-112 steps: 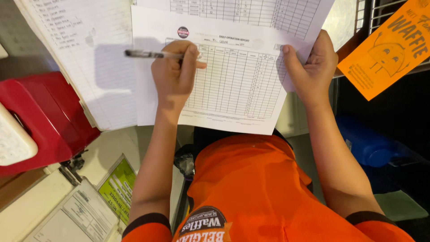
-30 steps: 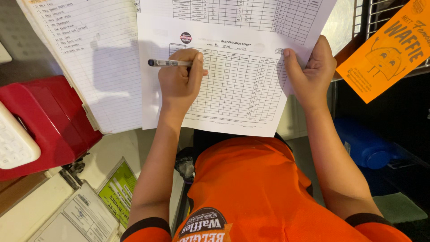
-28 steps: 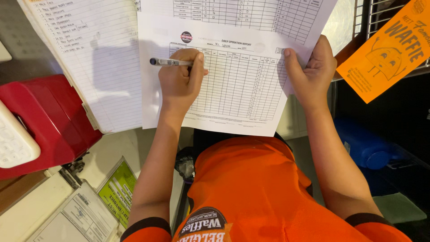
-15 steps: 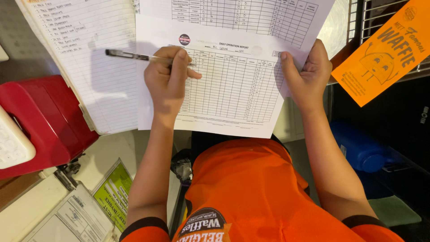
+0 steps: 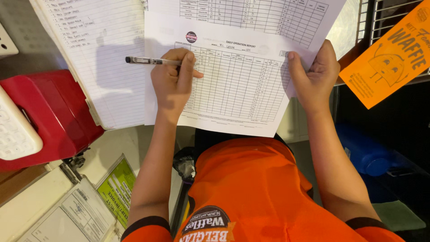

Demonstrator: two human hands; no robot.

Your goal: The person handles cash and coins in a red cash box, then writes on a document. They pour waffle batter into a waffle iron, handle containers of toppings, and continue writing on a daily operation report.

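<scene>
My left hand grips a black and silver pen, its tip down on the upper left of a white printed form sheet with a table grid. The pen's far end points left. My right hand pinches the right edge of that same sheet, thumb on top. A second printed sheet lies under it, showing above. To the left lies a lined notebook page with handwriting. My orange shirt fills the bottom.
A red device with a white keypad sits at the left. A clipboard with papers and a green slip lies at the lower left. An orange flyer hangs on a wire rack at the right. A blue container is below it.
My left hand with the pen has shifted back and forth a little across the top of the form. My right hand keeps its hold on the sheet's edge.
</scene>
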